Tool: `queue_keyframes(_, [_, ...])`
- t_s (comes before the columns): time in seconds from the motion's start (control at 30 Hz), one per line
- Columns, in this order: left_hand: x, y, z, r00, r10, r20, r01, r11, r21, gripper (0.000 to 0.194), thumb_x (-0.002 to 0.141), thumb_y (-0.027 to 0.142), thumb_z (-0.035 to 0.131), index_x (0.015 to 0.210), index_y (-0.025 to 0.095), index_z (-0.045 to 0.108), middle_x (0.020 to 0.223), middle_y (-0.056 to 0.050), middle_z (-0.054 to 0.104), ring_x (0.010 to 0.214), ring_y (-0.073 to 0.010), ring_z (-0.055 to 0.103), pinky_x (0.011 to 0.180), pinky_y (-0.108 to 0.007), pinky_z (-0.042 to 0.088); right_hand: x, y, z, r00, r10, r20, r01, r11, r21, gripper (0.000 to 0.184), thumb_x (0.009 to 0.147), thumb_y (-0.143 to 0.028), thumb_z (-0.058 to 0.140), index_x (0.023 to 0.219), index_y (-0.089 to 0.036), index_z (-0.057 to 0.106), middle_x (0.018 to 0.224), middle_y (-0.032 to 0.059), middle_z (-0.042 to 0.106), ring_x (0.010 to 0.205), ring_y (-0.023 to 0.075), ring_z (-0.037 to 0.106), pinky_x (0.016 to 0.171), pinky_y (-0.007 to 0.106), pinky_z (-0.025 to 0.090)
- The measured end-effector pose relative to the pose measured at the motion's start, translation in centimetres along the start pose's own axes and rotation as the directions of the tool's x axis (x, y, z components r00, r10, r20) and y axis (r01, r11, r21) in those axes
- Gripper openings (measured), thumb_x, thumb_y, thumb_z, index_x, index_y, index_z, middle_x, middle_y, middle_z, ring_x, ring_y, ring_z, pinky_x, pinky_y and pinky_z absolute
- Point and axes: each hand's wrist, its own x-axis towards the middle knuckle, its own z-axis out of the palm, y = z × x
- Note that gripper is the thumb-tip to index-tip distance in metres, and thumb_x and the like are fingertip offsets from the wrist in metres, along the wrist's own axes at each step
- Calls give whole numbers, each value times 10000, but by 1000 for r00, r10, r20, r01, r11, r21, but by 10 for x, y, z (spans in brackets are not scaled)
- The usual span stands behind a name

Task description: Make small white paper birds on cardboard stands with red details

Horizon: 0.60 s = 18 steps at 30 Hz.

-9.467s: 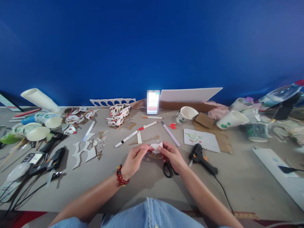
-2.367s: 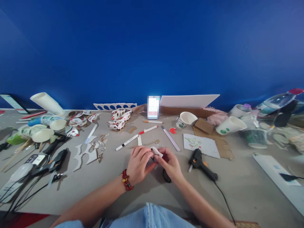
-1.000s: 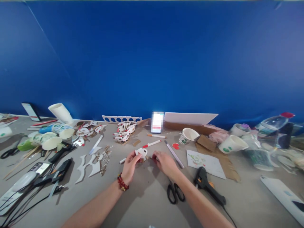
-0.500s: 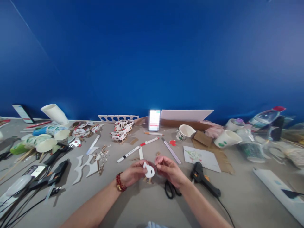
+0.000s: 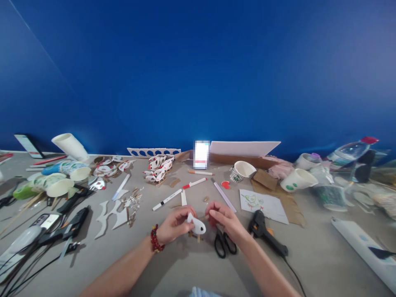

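At the front middle, my left hand, with a red bead bracelet on its wrist, pinches a small white bird-shaped cutout. A black spot like an eye marks the cutout, and small brown leg-like pieces show below it. Close to its right, my right hand has thumb and fingertips drawn together. Whatever those fingertips hold, if anything, is too small to make out. Under the right hand, black-handled scissors lie on the grey table.
Black glue guns lie right and left. White scraps, markers and red-and-white bird cutouts lie beyond my hands. A drawing, a patterned cup and a bottle stand or lie rightward.
The white cutout has tilted and shifted slightly right in my left hand. My right hand has moved a little right, away from it, uncovering more of the scissors.
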Motion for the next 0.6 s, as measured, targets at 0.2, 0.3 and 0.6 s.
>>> queue_keyframes(0.2, [3,-4,1,998,62,-6,-60,986,156,207,865,340,584,765,159,580,793,-50,574,739,-162,517,699,-269,398,-4,2,2,996,-40,-78,17,964,-266,336,810,-480,678,719,-176,568,622,-33,545,523,86,461,502,213,348])
queue_keyframes(0.3, [3,-6,0,998,64,-29,-57,980,191,165,859,307,584,781,162,590,806,-48,587,756,-165,530,715,-271,405,-3,2,1,991,-84,-103,43,933,-356,331,840,-479,641,722,-175,578,616,-30,544,521,91,465,490,215,350])
queue_keyframes(0.6, [-1,-32,-3,953,-101,-286,62,988,-144,258,840,409,608,851,152,622,781,-22,580,700,-142,497,646,-243,400,-3,5,-11,963,-160,-219,77,936,-344,355,851,-514,616,760,-171,615,689,25,637,576,124,533,548,244,442])
